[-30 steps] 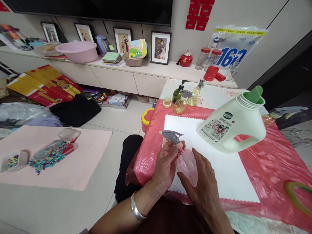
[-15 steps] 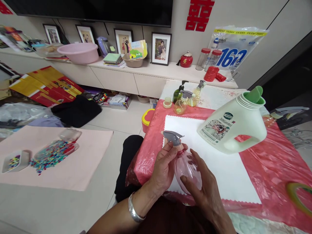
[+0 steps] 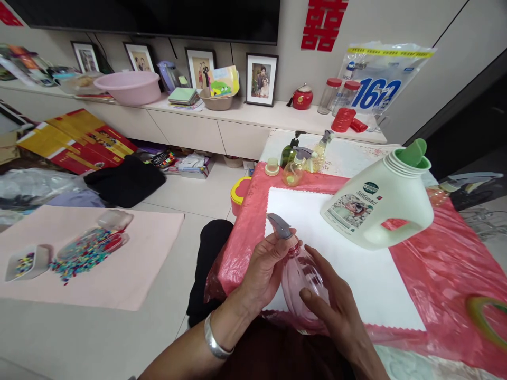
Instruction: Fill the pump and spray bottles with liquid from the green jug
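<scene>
A clear pinkish spray bottle (image 3: 298, 282) is held tilted between my hands over the near edge of the table. My left hand (image 3: 261, 272) is closed with thumb and fingers around the pink collar, just under the grey spray head (image 3: 280, 227). My right hand (image 3: 337, 303) wraps the right side of the bottle body, thumb in front and fingers partly hidden behind it. Beneath lies a white sheet with a scalloped edge (image 3: 368, 285). On its far right stands a big pale green jug (image 3: 392, 200) with a green scoop-like piece (image 3: 412, 154) in its mouth.
More spray bottles (image 3: 293, 171) and a small cup-like cap (image 3: 272, 167) stand at the table's far left corner. A roll of tape (image 3: 477, 316) lies at right on the red plastic cover (image 3: 439, 274). Left, a pink mat (image 3: 154, 253) bears small colourful pieces.
The grey spray head has turned, so its trigger no longer sticks out to the right. The bottle has shifted slightly within my hands, and my right hand has moved a little.
</scene>
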### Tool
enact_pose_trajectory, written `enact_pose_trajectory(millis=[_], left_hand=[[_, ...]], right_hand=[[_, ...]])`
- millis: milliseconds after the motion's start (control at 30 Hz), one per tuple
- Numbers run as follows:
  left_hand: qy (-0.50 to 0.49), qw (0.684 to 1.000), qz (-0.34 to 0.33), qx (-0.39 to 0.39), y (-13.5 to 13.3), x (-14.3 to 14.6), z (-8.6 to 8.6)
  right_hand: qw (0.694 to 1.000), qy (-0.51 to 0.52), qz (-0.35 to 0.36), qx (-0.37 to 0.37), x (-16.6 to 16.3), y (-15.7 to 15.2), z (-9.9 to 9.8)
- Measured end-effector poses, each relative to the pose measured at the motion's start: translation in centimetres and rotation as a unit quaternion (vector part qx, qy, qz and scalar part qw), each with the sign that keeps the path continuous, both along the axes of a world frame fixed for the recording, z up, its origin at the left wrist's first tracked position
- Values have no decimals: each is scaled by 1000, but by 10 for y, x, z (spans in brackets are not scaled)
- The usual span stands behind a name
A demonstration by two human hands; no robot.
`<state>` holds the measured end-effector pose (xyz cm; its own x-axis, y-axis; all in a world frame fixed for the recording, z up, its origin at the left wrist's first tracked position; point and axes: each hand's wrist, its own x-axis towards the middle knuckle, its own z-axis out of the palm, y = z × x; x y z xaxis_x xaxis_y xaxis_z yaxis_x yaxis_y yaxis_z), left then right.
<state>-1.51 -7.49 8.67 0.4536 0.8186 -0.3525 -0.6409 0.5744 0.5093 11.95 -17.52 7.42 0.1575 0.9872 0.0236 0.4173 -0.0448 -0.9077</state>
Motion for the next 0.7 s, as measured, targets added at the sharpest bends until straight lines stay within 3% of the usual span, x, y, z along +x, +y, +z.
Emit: enact_pose_trajectory(millis=[100,267,400,567,700], left_hand=[[8,1000,2,13,1,0,-1],[54,997,25,50,3,0,-1],[61,996,40,47,0,2,-1],[54,997,46,34,1,4,-4],[48,998,29,30,6,1,-6]], right_hand=[[1000,27,5,-12,1,1,-2],[975,-198,-40,94,-6,4,-3],[954,-271,-47,116,-11,6,-5],[952,-275,-47,128,-13,7,-6],[979,-185,-30,82,-8,5,-6]])
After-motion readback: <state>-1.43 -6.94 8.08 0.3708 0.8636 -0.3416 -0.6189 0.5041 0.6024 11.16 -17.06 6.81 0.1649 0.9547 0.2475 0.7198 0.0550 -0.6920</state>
